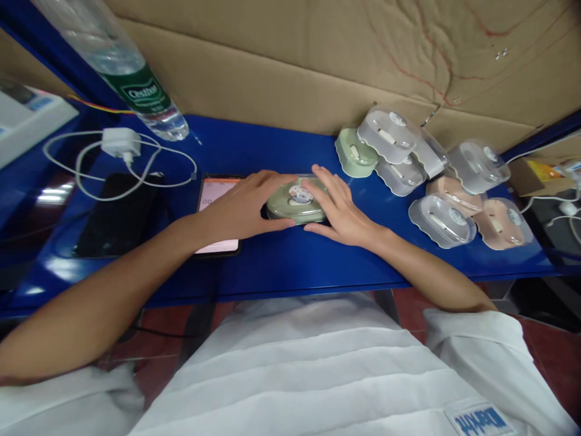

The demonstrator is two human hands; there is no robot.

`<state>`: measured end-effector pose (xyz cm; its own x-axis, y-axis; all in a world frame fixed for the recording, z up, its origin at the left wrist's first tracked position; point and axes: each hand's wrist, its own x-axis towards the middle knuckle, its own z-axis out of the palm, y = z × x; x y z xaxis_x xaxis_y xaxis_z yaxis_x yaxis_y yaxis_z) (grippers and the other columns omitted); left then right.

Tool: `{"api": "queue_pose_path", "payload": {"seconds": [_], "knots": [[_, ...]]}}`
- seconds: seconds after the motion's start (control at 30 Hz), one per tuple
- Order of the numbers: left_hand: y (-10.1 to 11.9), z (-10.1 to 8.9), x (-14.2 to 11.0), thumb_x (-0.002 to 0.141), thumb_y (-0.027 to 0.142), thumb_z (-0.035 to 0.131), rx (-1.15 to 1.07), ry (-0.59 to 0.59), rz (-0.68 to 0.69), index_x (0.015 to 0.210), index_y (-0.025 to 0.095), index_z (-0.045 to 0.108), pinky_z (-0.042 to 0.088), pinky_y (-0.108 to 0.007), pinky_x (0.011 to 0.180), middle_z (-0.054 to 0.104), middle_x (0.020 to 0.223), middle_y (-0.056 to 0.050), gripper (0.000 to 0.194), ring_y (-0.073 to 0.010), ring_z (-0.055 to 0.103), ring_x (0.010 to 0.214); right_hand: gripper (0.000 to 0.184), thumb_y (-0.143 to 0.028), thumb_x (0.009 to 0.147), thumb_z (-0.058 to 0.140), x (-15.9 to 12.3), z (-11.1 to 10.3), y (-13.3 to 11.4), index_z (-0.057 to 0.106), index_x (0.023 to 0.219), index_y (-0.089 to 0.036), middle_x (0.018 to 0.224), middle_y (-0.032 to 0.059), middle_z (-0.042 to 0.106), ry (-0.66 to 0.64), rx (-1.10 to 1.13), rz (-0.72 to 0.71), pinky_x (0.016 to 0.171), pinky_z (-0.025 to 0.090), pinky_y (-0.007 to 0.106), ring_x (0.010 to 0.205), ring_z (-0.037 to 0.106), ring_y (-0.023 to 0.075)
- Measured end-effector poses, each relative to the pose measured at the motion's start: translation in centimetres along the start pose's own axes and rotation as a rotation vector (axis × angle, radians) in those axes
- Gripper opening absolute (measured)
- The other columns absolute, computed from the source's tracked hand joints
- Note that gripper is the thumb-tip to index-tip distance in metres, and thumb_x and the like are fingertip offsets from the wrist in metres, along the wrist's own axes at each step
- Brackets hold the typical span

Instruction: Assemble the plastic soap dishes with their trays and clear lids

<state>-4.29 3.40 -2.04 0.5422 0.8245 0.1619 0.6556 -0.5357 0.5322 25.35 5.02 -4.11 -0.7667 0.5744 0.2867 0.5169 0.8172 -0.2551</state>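
Observation:
A green soap box (297, 209) with a clear domed lid and a round printed sticker lies on the blue table in front of me. My left hand (247, 206) holds its left side, with the thumb at the near edge and the fingers over the far edge. From the right, my right hand (342, 212) grips the same box, its fingers across the lid and its thumb near the front edge. Partly under my left hand and wrist lies a phone (220, 247) with a lit screen.
Several similar boxes in green, grey and peach, such as a grey box (442, 221), sit to the right. At left are a water bottle (140, 91), a white charger (120, 143) with a looped cable and a dark phone (120, 212). Cardboard (272, 72) stands behind the table.

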Motion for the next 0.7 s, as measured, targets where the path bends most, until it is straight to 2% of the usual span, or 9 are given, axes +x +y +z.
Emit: {"api": "queue_pose_path", "payload": {"seconds": [0.1, 0.23, 0.3, 0.4, 0.5, 0.6, 0.7], "knots": [[0.0, -0.4, -0.1, 0.094, 0.081, 0.071, -0.011, -0.032, -0.018, 0.169, 0.031, 0.046, 0.049, -0.056, 0.125, 0.058, 0.16, -0.015, 0.094, -0.0385, 0.06, 0.144, 0.083, -0.066, 0.111, 0.055, 0.0, 0.0, -0.2, 0.031, 0.179, -0.026, 0.187, 0.0197, 0.023, 0.037, -0.024, -0.019, 0.137, 0.022, 0.073, 0.175, 0.019, 0.0405], [-0.2, -0.1, -0.2, 0.094, 0.078, 0.073, -0.018, -0.087, 0.063, 0.168, 0.03, 0.046, 0.048, -0.057, 0.127, 0.056, 0.163, -0.015, 0.091, -0.0388, 0.056, 0.149, 0.082, -0.071, 0.11, 0.052, 0.2, -0.3, -0.2, 0.04, 0.174, -0.021, 0.18, 0.0226, 0.038, 0.038, 0.011, -0.098, 0.135, 0.033, 0.064, 0.17, 0.033, 0.0379], [-0.3, 0.2, -0.2, 0.096, 0.074, 0.073, 0.015, -0.055, 0.1, 0.17, 0.029, 0.042, 0.048, -0.057, 0.127, 0.052, 0.167, -0.017, 0.092, -0.0398, 0.054, 0.152, 0.082, -0.073, 0.11, 0.052, 0.3, -0.4, -0.1, 0.043, 0.173, -0.022, 0.178, 0.0217, 0.043, 0.014, 0.012, -0.107, 0.136, 0.033, 0.062, 0.169, 0.036, 0.037], [-0.1, 0.3, -0.2, 0.098, 0.064, 0.074, 0.153, 0.121, 0.161, 0.172, 0.026, 0.036, 0.046, -0.063, 0.127, 0.036, 0.178, -0.022, 0.091, -0.0444, 0.046, 0.16, 0.085, -0.076, 0.109, 0.05, 0.1, -0.5, -0.3, 0.039, 0.175, -0.024, 0.183, 0.0203, 0.034, 0.059, -0.043, -0.019, 0.138, 0.022, 0.068, 0.173, 0.026, 0.0392], [0.6, -0.1, -0.3, 0.106, 0.048, 0.068, 0.303, 0.256, 0.251, 0.169, 0.029, 0.042, 0.044, -0.065, 0.126, 0.033, 0.18, -0.022, 0.071, -0.0443, 0.043, 0.163, 0.085, -0.074, 0.111, 0.045, -0.1, -0.4, -0.4, 0.029, 0.179, -0.025, 0.187, 0.0195, 0.022, 0.189, -0.074, 0.105, 0.137, 0.019, 0.072, 0.175, 0.016, 0.0411], [1.2, -0.4, -0.4, 0.109, 0.039, 0.064, 0.343, 0.281, 0.318, 0.167, 0.031, 0.046, 0.048, -0.061, 0.123, 0.043, 0.175, -0.02, 0.061, -0.0411, 0.049, 0.159, 0.082, -0.069, 0.113, 0.042, -0.1, -0.3, -0.4, 0.024, 0.18, -0.024, 0.186, 0.0202, 0.02, 0.291, -0.06, 0.152, 0.136, 0.025, 0.07, 0.175, 0.016, 0.0405], [1.4, 0.1, -0.6, 0.11, 0.036, 0.062, 0.365, 0.18, 0.33, 0.167, 0.031, 0.048, 0.047, -0.064, 0.124, 0.05, 0.171, -0.019, 0.06, -0.0417, 0.053, 0.156, 0.075, -0.064, 0.114, 0.044, 0.0, -0.2, -0.1, 0.032, 0.177, -0.025, 0.183, 0.0208, 0.028, 0.225, -0.038, 0.107, 0.135, 0.03, 0.07, 0.173, 0.026, 0.0397]]}}
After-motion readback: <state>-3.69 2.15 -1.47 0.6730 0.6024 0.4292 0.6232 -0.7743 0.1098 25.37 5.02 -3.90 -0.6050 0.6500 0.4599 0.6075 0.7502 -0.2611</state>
